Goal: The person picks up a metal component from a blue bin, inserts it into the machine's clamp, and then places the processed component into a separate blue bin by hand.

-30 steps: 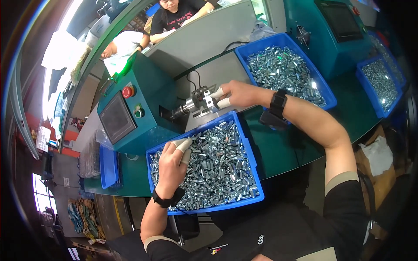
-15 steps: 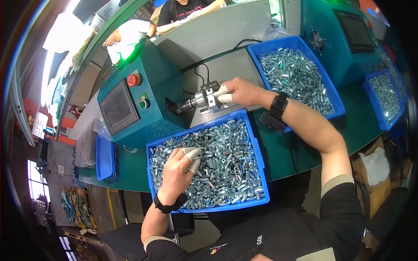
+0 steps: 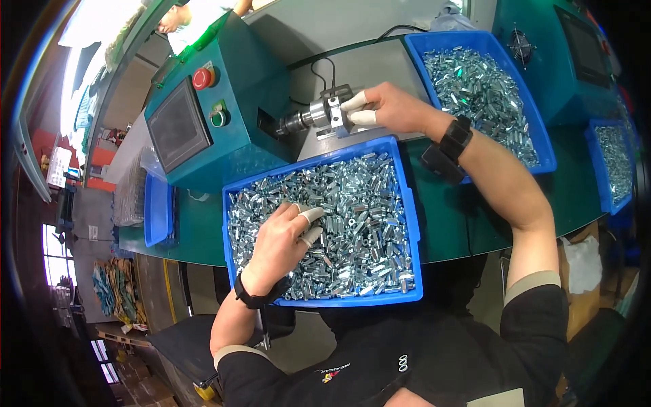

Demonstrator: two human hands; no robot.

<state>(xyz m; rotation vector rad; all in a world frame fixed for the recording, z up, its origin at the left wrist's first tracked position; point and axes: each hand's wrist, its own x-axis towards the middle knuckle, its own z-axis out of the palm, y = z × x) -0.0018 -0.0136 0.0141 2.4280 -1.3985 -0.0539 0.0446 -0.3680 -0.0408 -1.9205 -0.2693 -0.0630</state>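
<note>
My left hand (image 3: 279,239) dips into a blue tray (image 3: 415,234) heaped with short hexagonal metal pieces (image 3: 352,261). Pale finger covers sit on its thumb and fingers, which are curled close together; whatever they pinch is hidden among the pieces. My right hand (image 3: 393,108), also with covered fingertips, is closed at the right side of a silver clamping fixture (image 3: 333,115). Its fingertips touch the fixture's opening, and any part between them cannot be made out. A dark chuck (image 3: 293,123) from the green machine (image 3: 234,115) meets the fixture on the left.
Behind my right forearm stands a second blue tray (image 3: 536,129) of similar pieces. The machine carries a dark screen (image 3: 178,125) and a red button (image 3: 203,79). Another green machine (image 3: 542,61) and a small tray (image 3: 614,166) are at right. A person (image 3: 196,27) is beyond the bench.
The whole view has shifted, so the bench appears higher. My left hand has moved slightly right within the tray. My right hand stays at the fixture.
</note>
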